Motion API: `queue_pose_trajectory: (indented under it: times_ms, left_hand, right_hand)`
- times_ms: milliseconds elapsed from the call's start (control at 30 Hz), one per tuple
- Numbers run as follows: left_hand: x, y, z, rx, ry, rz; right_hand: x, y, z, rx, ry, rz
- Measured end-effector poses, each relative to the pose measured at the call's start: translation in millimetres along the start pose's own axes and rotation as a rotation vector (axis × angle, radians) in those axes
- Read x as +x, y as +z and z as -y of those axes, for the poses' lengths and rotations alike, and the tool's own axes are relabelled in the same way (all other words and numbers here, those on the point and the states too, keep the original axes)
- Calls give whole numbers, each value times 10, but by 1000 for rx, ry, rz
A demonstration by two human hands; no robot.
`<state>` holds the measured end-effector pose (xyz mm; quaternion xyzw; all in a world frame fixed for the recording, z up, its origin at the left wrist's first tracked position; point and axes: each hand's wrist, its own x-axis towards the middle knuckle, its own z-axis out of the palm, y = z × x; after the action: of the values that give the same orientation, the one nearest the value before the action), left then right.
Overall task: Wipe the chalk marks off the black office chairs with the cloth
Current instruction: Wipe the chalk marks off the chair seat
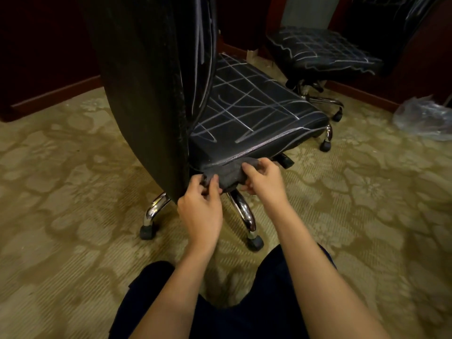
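Note:
A black office chair (256, 113) stands close in front of me, seen from its side, its seat crossed with white chalk lines. Its tall backrest (146, 81) rises at the left, with chalk streaks on the inner face. A dark grey cloth (228, 172) is bunched against the near edge of the seat. My left hand (200, 206) pinches the cloth's left end and my right hand (263, 178) grips its right end. A second black chair (322, 50), also scribbled with chalk, stands behind at the upper right.
Patterned green carpet (73, 192) covers the floor. The near chair's chrome legs (242, 211) and castors spread just beyond my hands. A crumpled clear plastic bag (425, 118) lies at the right. Dark wood walls with skirting close off the back. My knees are at the bottom.

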<state>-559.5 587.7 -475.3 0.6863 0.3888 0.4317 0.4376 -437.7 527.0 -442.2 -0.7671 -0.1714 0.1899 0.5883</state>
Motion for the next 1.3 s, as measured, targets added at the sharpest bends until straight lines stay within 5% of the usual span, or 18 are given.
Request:
queue_pose_trajectory:
  times_ms: [167,367,533,867,1200,1300]
  left_hand:
    - [53,-149,125,129,117,-75]
    - [264,-273,99,52,-100,-187]
    - [352,59,10,-51,-179,-136]
    - [798,-391,261,-144,-169,-374]
    - [665,2,85,-248,-187,-33]
    - [817,-265,149,-289,-226,-94]
  right_hand:
    - [-165,343,-161,104,-17,-49]
    - [-137,556,-105,76,-97,48]
    - [-8,390,-88,96,-57,-168]
    - [-229,1297,78,241,-17,-132]
    - [-145,790,39,167,-58,-430]
    - [-215,1067,152,199,-47,-390]
